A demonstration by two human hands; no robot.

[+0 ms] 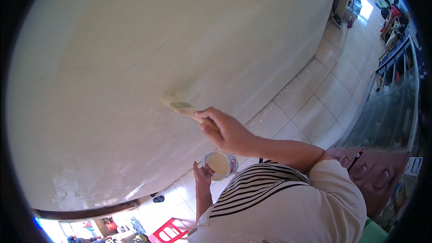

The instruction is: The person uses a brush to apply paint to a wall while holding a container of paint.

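My right hand (227, 132) is closed around the wooden handle of a flat paintbrush (184, 107), whose pale bristles rest on the large cream wall (112, 49). A slightly darker smudge shows on the wall just above the bristles. Lower down, my left hand (203, 172) grips a small round pot (219, 164) of cream paint at its rim, close to my striped clothing. The inside of the pot is mostly visible, with the paint surface pale and smooth.
A tiled floor (324, 94) runs along the wall's foot. At right stand a glass-fronted cabinet (380, 117) with maroon doors (373, 175) and piles of belongings (395, 22). A red plastic stool (168, 233) and dark slippers (158, 198) are at the bottom.
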